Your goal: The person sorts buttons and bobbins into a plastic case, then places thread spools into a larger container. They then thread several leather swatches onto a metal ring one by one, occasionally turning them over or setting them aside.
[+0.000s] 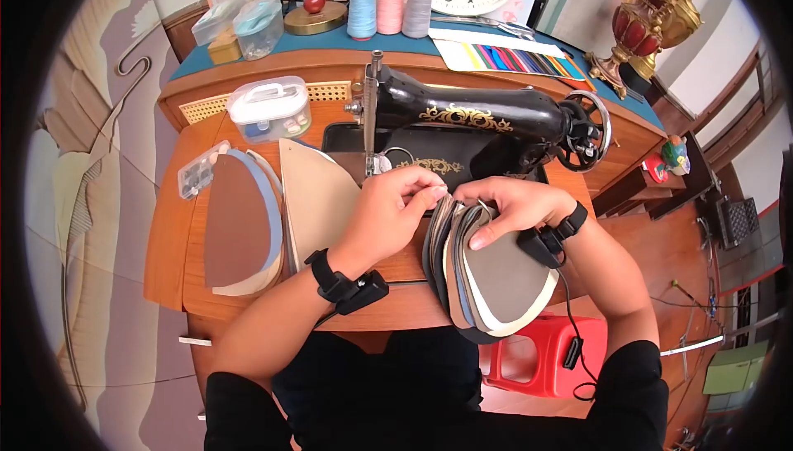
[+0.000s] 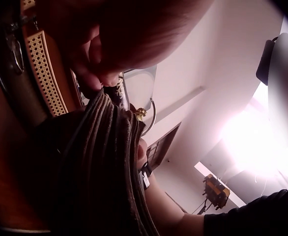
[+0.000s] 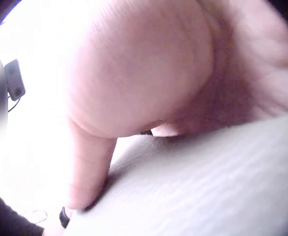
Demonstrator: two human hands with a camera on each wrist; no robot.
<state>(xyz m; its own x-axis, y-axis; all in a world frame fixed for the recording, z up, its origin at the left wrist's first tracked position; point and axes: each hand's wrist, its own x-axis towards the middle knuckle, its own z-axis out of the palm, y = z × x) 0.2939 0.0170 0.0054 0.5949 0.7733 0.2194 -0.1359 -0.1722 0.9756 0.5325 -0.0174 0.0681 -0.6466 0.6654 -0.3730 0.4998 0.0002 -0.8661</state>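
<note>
A thick bundle of rounded fabric panels [image 1: 514, 273] in grey, cream, tan, blue and black hangs over the table's front edge, fanned out in layers. My right hand [image 1: 520, 205] grips the bundle near its narrow top, thumb pressed on the grey front panel. At that same top corner, the thumb and forefinger of my left hand [image 1: 395, 213] pinch the edge of the panels. In the left wrist view the layered panel edges [image 2: 104, 132] run down from those fingertips. The right wrist view has the thumb [image 3: 92, 167] lying on a pale panel surface [image 3: 198, 182].
Behind my hands stands a black sewing machine [image 1: 487, 112] with a handwheel. Brown panels [image 1: 239, 220] and beige panels [image 1: 318, 195] lie on the left. A lidded plastic box [image 1: 268, 112] and thread spools [image 1: 391, 9] sit further back. A red stool [image 1: 545, 360] is below the table.
</note>
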